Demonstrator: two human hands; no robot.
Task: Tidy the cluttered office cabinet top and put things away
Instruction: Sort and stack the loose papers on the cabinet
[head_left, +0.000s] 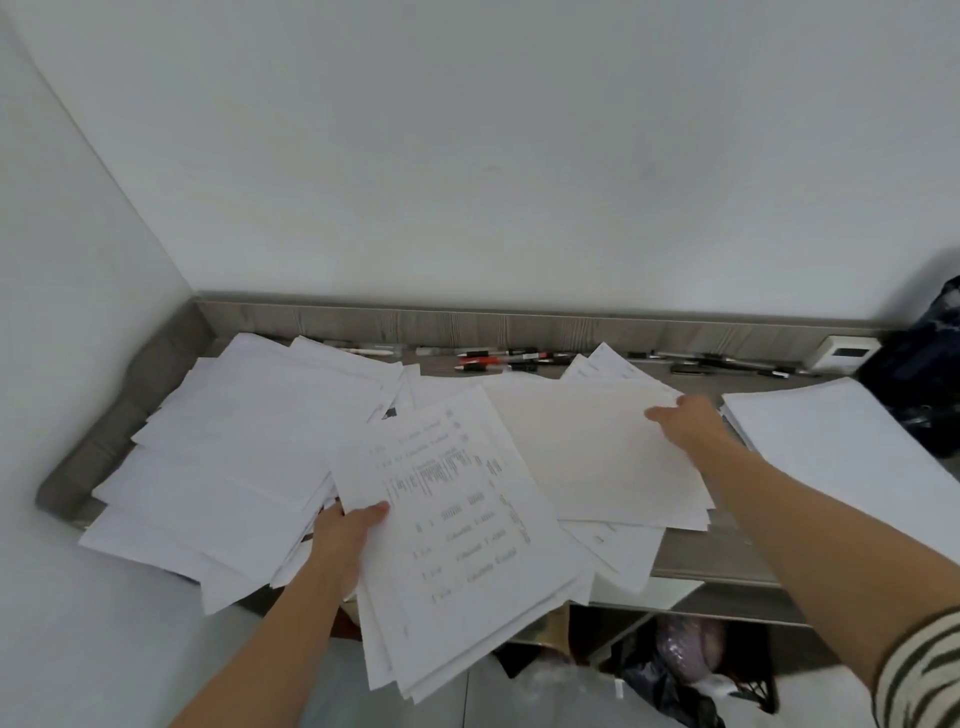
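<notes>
A printed stack (457, 545) is overhanging the cabinet top's (727, 553) front edge, with the left hand (345, 535) pinching its left side, thumb on top. The right hand (685, 421) is touching a blank sheet's (587, 452) far corner; I cannot tell its grip. Pens (498, 358) are lying behind.

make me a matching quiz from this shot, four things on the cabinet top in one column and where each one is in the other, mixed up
Things:
1. printed sheets
2. cream sheet
3. pens
4. neat white stack

Places:
A. along the back rail
B. far right of the cabinet top
C. gripped by the left hand, overhanging the front edge
D. in the middle, with the right hand on its far corner

Pairs: 1-C, 2-D, 3-A, 4-B
</notes>
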